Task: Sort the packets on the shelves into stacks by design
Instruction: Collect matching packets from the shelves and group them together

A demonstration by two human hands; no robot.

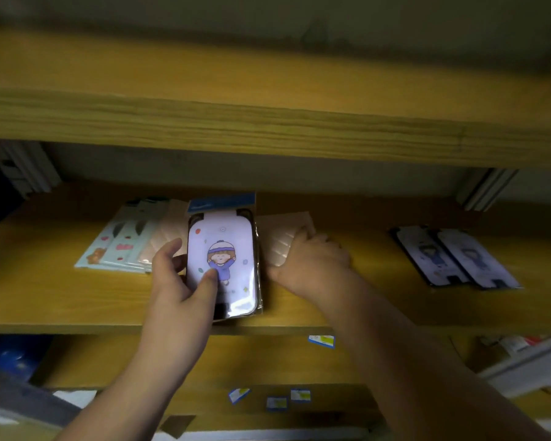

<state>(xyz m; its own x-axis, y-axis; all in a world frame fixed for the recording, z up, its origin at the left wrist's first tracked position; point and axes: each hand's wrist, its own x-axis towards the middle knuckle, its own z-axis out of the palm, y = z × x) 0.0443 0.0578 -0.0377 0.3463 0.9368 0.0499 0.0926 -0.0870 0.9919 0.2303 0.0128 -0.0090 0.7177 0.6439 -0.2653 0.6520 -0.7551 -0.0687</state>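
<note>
My left hand (180, 278) holds a cartoon-girl packet (223, 246) with a blue header upright over the middle wooden shelf (45, 300), thumb pressed on its front. It seems to be the front of a small stack in that hand. Just to its right, my right hand (309, 262) grips a beige ribbed packet (283, 237) lying on the shelf. Left of my left hand lies a fanned stack of pale green packets (118, 243) with another beige packet (166, 237) on its right side. Two dark-edged cartoon-girl packets (452, 256) lie side by side at the shelf's right.
An upper wooden shelf (268, 125) overhangs close above. White bracket rails stand at the back left (26, 170) and back right (487, 189). Small blue-and-yellow labels (321, 341) are stuck on the lower shelf fronts. A blue object (10, 358) sits at the lower left.
</note>
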